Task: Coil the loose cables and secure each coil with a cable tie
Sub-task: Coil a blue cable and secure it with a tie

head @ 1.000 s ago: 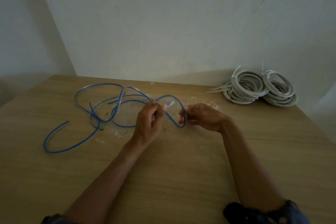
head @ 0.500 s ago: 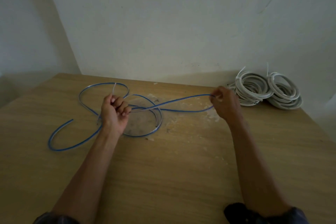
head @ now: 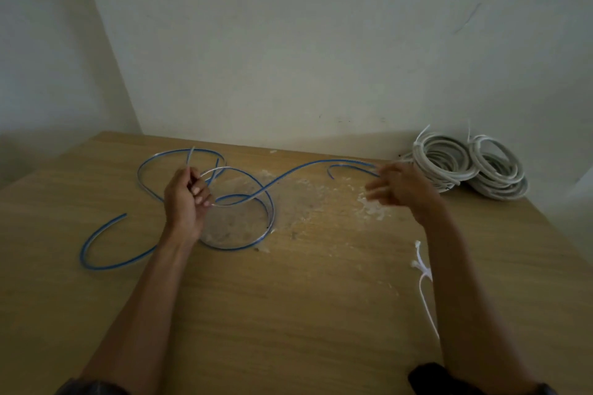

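Two hands work a long blue plastic cable [head: 337, 160] sprawled in loose loops across our wooden desk [head: 321, 314]: our left hand [head: 187, 199] is fisted round it near one upturned end, while our right hand [head: 404, 189] meets the strand farther along, too blurred for us to tell whether it pinches. A pile of white cable coils [head: 439, 160] sits by the wall; white plastic cable ties [head: 423, 279] lie beside our right forearm.

Our left hand [head: 187, 199] is fisted around the blue cable [head: 272, 213] at its loops, while our right hand [head: 401, 189] sits at the cable's right-hand bend with fingers loosely stretched leftward, grip too blurry to call.
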### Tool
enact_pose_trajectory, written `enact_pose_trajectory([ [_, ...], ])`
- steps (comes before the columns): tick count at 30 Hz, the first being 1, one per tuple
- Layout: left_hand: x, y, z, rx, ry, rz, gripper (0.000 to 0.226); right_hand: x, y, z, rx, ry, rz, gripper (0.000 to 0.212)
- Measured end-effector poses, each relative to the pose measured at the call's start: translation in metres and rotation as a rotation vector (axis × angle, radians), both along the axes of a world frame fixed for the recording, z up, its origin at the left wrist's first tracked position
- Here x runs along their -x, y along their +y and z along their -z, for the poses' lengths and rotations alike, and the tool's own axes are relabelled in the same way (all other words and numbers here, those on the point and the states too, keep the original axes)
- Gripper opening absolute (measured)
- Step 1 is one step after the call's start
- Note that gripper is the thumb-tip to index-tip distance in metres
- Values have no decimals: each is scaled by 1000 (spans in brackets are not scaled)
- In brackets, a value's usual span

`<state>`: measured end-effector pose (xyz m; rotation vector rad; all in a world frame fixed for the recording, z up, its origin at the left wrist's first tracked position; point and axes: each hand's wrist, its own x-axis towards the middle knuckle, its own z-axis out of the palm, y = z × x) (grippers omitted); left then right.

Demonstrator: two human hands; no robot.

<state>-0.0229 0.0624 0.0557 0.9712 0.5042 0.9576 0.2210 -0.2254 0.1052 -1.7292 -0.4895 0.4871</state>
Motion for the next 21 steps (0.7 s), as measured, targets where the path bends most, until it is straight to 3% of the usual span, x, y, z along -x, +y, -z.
enact_pose_trajectory([
  [2, -7, -12, 1, 14, -14, 142, 32, 5, -4, 1, 440, -152, -193, 23],
  [4, -14, -27, 2, -1, 14, 252, 29, 5, -5, 0, 699, -306, -312, 27],
  [7, -22, -53, -2, -27, 39, 431, 29, 7, 8, -3, 674, -571, -169, 34],
  [9, -26, -68, -7, 11, 33, 520, 30, 17, 18, -3, 658, -629, -140, 44],
  [12, -28, -78, -8, 141, 12, 565, 34, 32, 24, -2, 850, -736, -128, 39],
  [14, -29, -77, -7, 225, -21, 527, 33, 37, 27, -8, 630, -750, -166, 26],
  [16, -30, -73, -5, 314, -81, 475, 34, 44, 32, -15, 114, -469, -279, 19],
  [18, -30, -70, -5, 345, -113, 438, 40, 53, 34, -24, -217, -258, -318, 18],
  [21, -30, -71, -5, 339, -133, 401, 40, 64, 32, -32, -293, -215, -519, 18],
])
